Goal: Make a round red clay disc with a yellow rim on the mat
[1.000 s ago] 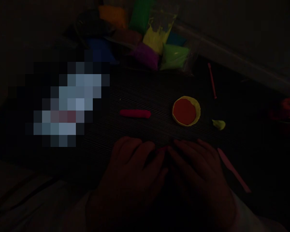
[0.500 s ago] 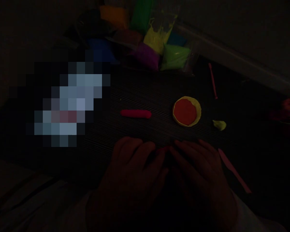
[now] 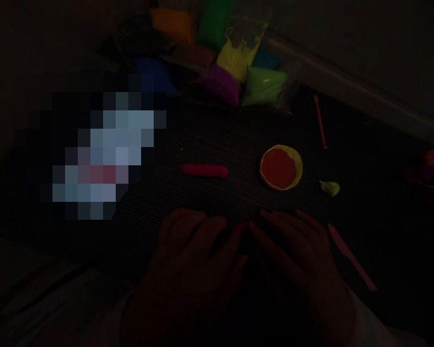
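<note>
Very dim light, dark fine-lined tabletop [image 3: 217, 130], murky plain surface [image 3: 361, 58] beyond its edge

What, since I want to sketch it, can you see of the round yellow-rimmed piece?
The round piece has an uneven, pale yellow wall around a flat, red disc. More wall shows on the right. Both look like soft modelling clay. It sits on the dark, ridged tabletop, beyond the right hand, between the pink-red roll and the yellowish lump. Neither hand touches it. Its depth is unclear in this dim light.
</note>
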Demonstrator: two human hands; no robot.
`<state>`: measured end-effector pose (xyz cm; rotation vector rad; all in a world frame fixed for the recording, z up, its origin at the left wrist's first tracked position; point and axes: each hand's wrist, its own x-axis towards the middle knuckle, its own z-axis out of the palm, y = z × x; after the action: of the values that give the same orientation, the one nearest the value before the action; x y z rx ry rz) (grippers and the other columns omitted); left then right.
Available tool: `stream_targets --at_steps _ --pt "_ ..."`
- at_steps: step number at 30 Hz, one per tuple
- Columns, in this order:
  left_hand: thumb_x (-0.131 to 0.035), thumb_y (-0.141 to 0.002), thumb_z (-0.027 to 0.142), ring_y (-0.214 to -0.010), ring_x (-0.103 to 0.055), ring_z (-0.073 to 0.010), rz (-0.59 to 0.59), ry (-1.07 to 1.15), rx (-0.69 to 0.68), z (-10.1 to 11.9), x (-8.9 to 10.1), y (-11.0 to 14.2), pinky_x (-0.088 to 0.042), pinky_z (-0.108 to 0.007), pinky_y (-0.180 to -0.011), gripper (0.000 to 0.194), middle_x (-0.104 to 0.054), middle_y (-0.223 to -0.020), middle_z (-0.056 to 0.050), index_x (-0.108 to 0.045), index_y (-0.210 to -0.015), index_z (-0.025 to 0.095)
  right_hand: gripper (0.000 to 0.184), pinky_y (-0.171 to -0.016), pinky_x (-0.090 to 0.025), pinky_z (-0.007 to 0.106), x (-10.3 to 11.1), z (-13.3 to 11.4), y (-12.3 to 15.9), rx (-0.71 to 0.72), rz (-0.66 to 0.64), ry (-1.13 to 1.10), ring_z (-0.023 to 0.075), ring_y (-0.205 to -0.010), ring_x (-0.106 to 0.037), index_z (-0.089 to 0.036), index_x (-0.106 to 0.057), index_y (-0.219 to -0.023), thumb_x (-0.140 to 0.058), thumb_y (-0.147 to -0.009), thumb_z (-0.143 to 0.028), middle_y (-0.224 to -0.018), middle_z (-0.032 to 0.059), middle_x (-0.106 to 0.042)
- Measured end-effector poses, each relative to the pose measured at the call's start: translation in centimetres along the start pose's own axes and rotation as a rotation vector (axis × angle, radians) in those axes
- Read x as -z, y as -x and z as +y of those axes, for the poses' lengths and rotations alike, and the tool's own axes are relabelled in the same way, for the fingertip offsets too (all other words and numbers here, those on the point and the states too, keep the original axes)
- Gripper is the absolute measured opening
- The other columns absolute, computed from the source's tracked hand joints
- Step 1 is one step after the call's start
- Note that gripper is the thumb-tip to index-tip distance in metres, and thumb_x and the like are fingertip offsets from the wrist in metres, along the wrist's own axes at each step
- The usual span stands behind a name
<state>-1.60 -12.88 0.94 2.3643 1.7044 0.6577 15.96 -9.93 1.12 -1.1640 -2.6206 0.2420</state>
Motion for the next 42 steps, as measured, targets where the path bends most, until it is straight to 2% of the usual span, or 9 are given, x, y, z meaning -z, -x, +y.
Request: stream_targets --at_steps 12,18,23,35,42 --pt "-0.050 -0.078 0.025 -0.083 -0.045 -0.0196 0.010 0.015 -0.007 0.02 0.10 0.03 -0.040 -0.039 -0.075 0.018 -0.054 -0.089 -0.004 -0.060 -0.091 0.018 0.029 -0.086 -0.035 0.052 0.10 -0.06 0.00 0.018 -0.001 0.001 0.0245 -0.100 -0.048 -0.023 -0.056 -0.106 -0.047 -0.079 -0.020 -0.110 0.0090 -0.054" --pt "-0.050 -0.078 0.025 -0.084 -0.044 -0.0197 0.002 0.012 0.000 -0.01 0.05 0.07 -0.040 -0.039 -0.076 0.021 -0.054 -0.090 -0.004 -0.060 -0.096 0.018 0.026 -0.088 -0.035 0.050 0.34 0.18 0.20 -0.009 0.045 -0.008 0.0239 -0.100 -0.048 -0.014 -0.056 -0.102 -0.050 -0.076 -0.014 -0.109 0.0108 -0.055" --pt "-0.050 -0.078 0.026 -0.085 -0.044 -0.0200 -0.002 -0.001 -0.005 0.00 -0.02 0.14 -0.039 -0.041 -0.077 0.023 -0.054 -0.090 -0.005 -0.059 -0.098 0.019 0.023 -0.088 -0.035 0.051 0.17 -0.21 -0.06 -0.027 0.066 -0.018 0.0234 -0.098 -0.050 -0.014 -0.058 -0.099 -0.049 -0.077 -0.016 -0.107 0.0095 -0.057" --pt "-0.051 -0.077 0.027 -0.084 -0.044 -0.0194 0.007 -0.004 -0.018 -0.07 -0.06 0.09 -0.040 -0.039 -0.076 0.022 -0.054 -0.090 -0.004 -0.060 -0.095 0.018 0.027 -0.088 -0.036 0.049 -0.03 -0.46 -0.14 -0.016 0.031 -0.003 0.0231 -0.099 -0.050 -0.019 -0.057 -0.103 -0.049 -0.078 -0.019 -0.110 0.0088 -0.055" --pt "-0.052 -0.077 0.025 -0.084 -0.045 -0.0197 0.030 0.045 0.031 -0.02 0.05 0.20 -0.041 -0.039 -0.076 0.019 -0.055 -0.089 -0.004 -0.061 -0.092 0.017 0.030 -0.086 -0.036 0.050 -0.08 -0.51 -0.22 0.010 -0.006 -0.005 0.0239 -0.100 -0.048 -0.019 -0.055 -0.107 -0.048 -0.078 -0.019 -0.111 0.0095 -0.054"
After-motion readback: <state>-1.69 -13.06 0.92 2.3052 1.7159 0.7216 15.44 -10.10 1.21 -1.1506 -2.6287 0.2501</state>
